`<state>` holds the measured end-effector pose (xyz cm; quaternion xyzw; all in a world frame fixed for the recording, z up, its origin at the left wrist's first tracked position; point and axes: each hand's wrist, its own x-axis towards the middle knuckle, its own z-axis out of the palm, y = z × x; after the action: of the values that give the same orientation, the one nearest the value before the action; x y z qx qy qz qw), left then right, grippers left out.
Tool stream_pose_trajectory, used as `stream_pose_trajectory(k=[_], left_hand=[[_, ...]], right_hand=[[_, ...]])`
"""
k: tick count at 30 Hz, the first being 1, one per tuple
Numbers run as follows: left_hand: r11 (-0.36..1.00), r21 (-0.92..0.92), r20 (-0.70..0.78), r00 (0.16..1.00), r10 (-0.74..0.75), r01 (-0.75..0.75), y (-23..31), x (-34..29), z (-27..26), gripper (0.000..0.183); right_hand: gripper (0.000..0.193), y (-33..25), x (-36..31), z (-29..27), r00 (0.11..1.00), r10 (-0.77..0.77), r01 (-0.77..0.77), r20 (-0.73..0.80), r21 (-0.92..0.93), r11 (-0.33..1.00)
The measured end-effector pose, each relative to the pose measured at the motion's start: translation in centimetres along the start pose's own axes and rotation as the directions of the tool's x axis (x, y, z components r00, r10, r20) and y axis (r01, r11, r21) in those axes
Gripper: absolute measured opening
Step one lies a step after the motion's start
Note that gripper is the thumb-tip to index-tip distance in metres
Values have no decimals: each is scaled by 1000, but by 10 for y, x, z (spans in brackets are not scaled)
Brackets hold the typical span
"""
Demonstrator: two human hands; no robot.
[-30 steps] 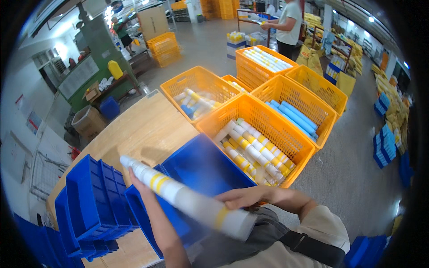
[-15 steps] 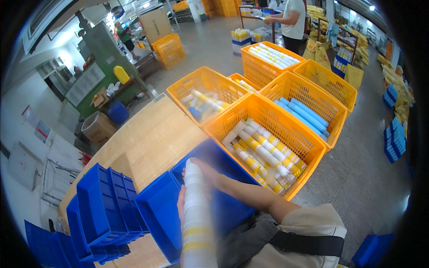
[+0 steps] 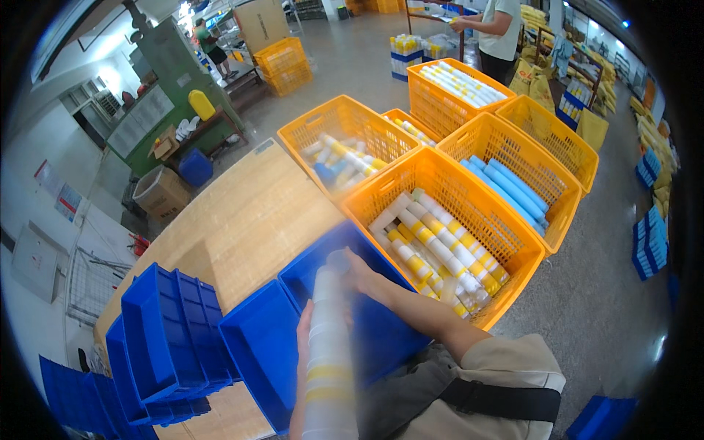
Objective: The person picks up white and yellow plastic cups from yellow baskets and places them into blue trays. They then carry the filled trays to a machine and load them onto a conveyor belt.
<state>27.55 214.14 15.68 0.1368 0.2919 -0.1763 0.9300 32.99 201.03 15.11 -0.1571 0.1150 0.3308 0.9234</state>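
A long tube-like stack of white and yellow bands [image 3: 330, 367] runs up from the lower edge, blurred along its right side. My left hand [image 3: 303, 330] is wrapped around its left side, with most fingers hidden behind it. Near the upper end, my right hand [image 3: 359, 275] is closed on a short, pale round piece [image 3: 339, 259], which sits slightly to the right of the stack's tip; blur hides whether they touch. Beneath both hands are two blue bins, the left bin [image 3: 257, 330] and the right bin [image 3: 381, 293], side by side at the wooden table [image 3: 249, 213].
Stacked blue bins [image 3: 165, 330] stand on the left. Beyond the right bin, an orange crate [image 3: 506, 271] holds similar banded stacks, another crate [image 3: 565, 198] has blue rolls, and a third crate [image 3: 301, 139] holds mixed pieces. A person [image 3: 502, 33] stands at the back.
My right hand has shifted a little up and right with the pale round piece, away from the stack's tip. My left hand still holds the stack. The view has tilted slightly.
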Motion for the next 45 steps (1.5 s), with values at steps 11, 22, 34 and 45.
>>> stream_pose_trajectory(k=[11, 22, 34, 45], left_hand=[[998, -24, -27, 998, 58, -59, 20, 47, 3, 62], [998, -18, -25, 998, 52, -53, 25, 30, -4, 64], [991, 49, 33, 992, -125, 124, 10, -100, -13, 66], [913, 377, -100, 987, -127, 156, -13, -124, 28, 46]], right_hand=[[70, 8, -10, 1, 974, 165, -189, -155, -160, 969], [58, 29, -7, 21, 960, 244, -269, -137, -210, 940], [59, 34, -16, 6, 974, 195, -224, -116, -372, 901], [44, 27, -63, -25, 981, 190, -151, 43, -449, 881]])
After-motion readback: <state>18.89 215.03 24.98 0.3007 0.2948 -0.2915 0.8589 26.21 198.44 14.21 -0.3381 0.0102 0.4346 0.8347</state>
